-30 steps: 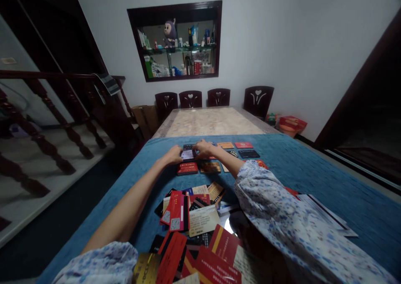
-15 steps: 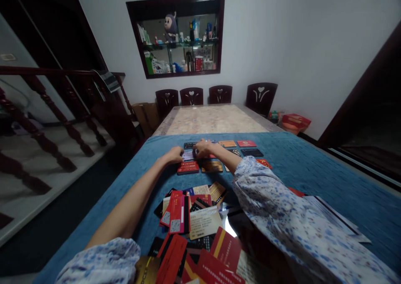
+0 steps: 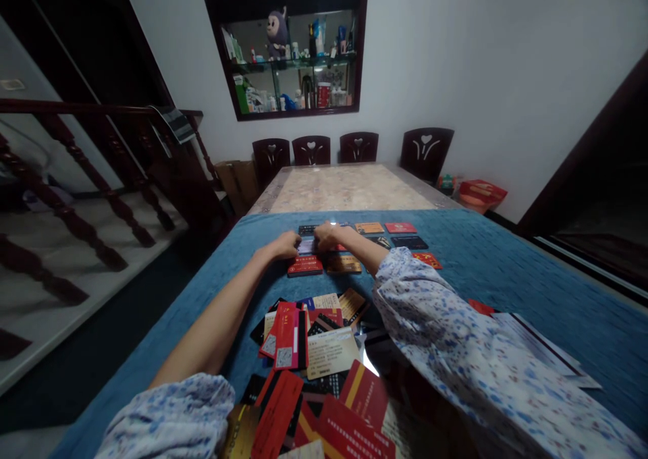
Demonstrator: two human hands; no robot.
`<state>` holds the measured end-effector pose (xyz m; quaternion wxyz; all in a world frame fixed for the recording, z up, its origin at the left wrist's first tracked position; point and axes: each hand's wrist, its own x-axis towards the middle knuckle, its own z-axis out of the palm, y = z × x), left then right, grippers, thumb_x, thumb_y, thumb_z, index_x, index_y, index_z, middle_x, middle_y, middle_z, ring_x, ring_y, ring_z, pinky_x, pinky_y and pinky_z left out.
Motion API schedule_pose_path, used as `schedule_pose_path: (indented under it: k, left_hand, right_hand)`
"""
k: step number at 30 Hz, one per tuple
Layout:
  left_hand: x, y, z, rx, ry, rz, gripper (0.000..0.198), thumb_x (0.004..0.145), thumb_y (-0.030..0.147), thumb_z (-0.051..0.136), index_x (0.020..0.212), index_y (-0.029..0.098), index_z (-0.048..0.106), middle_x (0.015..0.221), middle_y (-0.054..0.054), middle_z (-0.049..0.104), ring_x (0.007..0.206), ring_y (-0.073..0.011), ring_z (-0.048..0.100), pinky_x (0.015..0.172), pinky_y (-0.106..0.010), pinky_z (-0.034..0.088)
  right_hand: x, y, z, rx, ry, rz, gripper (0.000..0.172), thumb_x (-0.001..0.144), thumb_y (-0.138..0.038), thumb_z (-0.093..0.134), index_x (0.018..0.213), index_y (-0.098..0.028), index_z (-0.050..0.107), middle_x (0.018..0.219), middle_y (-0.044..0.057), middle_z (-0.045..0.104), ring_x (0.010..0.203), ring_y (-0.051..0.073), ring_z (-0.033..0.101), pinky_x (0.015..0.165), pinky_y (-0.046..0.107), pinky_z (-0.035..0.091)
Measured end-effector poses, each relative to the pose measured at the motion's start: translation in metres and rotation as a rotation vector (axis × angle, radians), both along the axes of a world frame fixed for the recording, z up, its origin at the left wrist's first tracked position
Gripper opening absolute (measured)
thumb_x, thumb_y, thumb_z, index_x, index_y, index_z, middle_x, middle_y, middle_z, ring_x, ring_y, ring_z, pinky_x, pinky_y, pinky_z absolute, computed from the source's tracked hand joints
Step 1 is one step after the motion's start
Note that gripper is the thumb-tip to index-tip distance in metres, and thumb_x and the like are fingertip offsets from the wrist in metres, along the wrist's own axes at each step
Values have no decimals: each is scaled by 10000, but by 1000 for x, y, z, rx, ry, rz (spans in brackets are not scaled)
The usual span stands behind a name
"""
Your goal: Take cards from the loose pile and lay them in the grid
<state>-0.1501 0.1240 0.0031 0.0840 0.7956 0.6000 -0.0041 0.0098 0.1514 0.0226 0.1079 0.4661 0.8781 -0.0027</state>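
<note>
On the blue cloth (image 3: 212, 277), cards lie in rows. My left hand (image 3: 287, 245) and my right hand (image 3: 327, 236) grip a pale card (image 3: 306, 246) from its two sides, fingers bent. In front of it lie a red card stack (image 3: 304, 265) and a gold-brown card (image 3: 343, 264). A black card (image 3: 308, 230) is just behind. To the right are an orange card (image 3: 369, 228), a red card (image 3: 400, 227) and a dark card (image 3: 410, 243). My right forearm hides part of the rows. Nearer me, a loose pile of mixed cards (image 3: 331, 354) overlaps.
White papers (image 3: 541, 351) lie at the right beside my sleeve, with a small red item (image 3: 480, 307). The bare tabletop (image 3: 349, 187) stretches beyond the cloth towards chairs (image 3: 426, 152). A wooden railing (image 3: 75, 209) stands at the left.
Both hands stay around the pale card, with only a slight shift of the fingers. The camera view has tilted a little, so the scene sits slightly higher.
</note>
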Motion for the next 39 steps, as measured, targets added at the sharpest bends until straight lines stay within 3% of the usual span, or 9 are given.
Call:
schedule_pose_path:
  k: [4, 8, 13, 17, 25, 39]
  left_hand:
    - [2, 0, 0, 8, 80, -2, 350, 626, 104, 599, 964, 139, 686, 1085, -92, 656, 909, -196, 617, 778, -237, 502]
    - [4, 4, 1, -40, 116, 33, 373, 612, 120, 625, 979, 150, 684, 1124, -97, 657, 896, -193, 632, 781, -233, 512]
    - [4, 9, 2, -72, 118, 42, 275, 589, 111, 640, 857, 156, 682, 987, -84, 701, 846, -196, 647, 666, -213, 491]
    - [2, 11, 1, -94, 96, 42, 197, 592, 107, 631, 777, 165, 663, 845, -48, 708, 804, -186, 650, 622, -207, 468]
    - [1, 13, -2, -97, 76, 66, 187, 569, 109, 601, 744, 161, 643, 835, -58, 705, 798, -195, 650, 615, -221, 464]
    - [-13, 11, -4, -142, -182, 9, 282, 542, 118, 539, 803, 140, 644, 739, -9, 669, 715, -168, 599, 563, -212, 403]
  right_hand:
    - [-2, 0, -3, 18, -1, 3, 418, 657, -246, 697, 1060, -143, 738, 1131, 171, 731, 1207, 361, 582, 936, 440, 518]
    - [-3, 3, -6, 24, -3, -1, 403, 641, -212, 677, 1030, -125, 743, 1094, 178, 741, 1161, 346, 621, 954, 445, 509]
    - [-2, 7, -7, 5, 7, -5, 437, 659, -226, 675, 1082, -136, 738, 1037, 155, 757, 1069, 303, 679, 926, 388, 527]
    - [2, 10, -8, -28, 31, -8, 452, 661, -264, 712, 1098, -150, 741, 986, 133, 768, 1005, 293, 703, 819, 327, 560]
    - [5, 20, -14, -135, 70, 11, 358, 661, -334, 752, 954, -129, 767, 837, 103, 771, 765, 222, 726, 654, 261, 562]
    - [6, 22, -13, -116, 70, 9, 281, 661, -293, 711, 902, -159, 766, 878, 81, 773, 830, 237, 726, 653, 236, 534]
